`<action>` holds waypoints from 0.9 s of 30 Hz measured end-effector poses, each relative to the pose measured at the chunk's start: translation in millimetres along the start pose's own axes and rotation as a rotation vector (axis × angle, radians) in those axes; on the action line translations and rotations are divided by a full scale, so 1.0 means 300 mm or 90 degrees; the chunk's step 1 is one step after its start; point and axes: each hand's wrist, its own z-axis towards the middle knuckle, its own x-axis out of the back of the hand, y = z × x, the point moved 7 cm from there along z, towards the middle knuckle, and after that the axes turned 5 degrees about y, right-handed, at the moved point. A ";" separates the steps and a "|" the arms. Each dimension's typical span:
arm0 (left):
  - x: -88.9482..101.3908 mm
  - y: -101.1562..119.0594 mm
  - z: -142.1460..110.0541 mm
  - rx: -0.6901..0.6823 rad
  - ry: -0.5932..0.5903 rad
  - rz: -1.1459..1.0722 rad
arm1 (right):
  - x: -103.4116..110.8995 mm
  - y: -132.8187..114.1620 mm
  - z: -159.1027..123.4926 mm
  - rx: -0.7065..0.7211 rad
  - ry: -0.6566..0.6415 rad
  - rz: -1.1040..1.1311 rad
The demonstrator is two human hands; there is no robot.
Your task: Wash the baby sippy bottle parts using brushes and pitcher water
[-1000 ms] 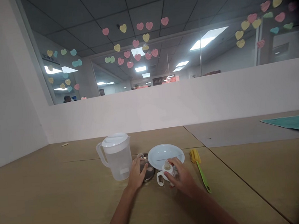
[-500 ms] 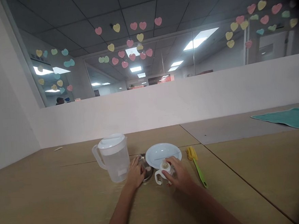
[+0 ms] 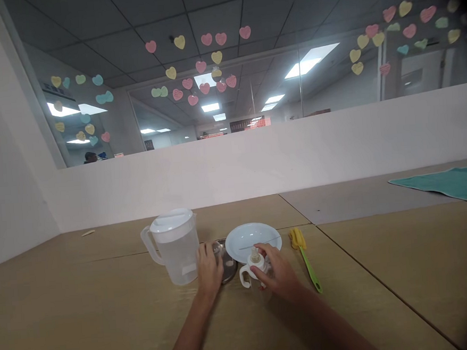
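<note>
My right hand is closed around a baby bottle with white side handles and a pale teat on top. The bottle stands upright, just in front of a white plate. My left hand has its fingers closed on a clear, rounded cap, mostly hidden by the hand. Under and beside that hand lies a shiny metal dish. Close on its left is a clear plastic pitcher with a white lid and what looks like water inside.
To the right of the plate lies a bottle brush with a yellow head and green handle. A teal cloth is spread at the far right. The white wall with a window above it bounds the table at the back.
My left hand has lifted slightly and turned more upright, with the clear cap in its fingers, uncovering more of the metal dish. The right hand keeps its hold on the bottle.
</note>
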 end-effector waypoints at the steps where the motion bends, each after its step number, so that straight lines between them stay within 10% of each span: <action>1: 0.048 0.030 0.002 -0.017 0.088 -0.019 | -0.002 0.005 -0.002 -0.004 0.003 0.002; 6: 0.171 0.224 -0.076 -0.233 0.307 -0.155 | -0.006 0.027 -0.010 -0.025 0.018 0.006; 14: 0.083 0.306 -0.138 -0.329 0.144 -0.206 | -0.013 0.025 -0.013 -0.031 0.001 0.022; 27: -0.001 0.296 -0.126 -0.239 -0.073 -0.199 | 0.002 -0.015 -0.019 0.092 0.029 -0.067</action>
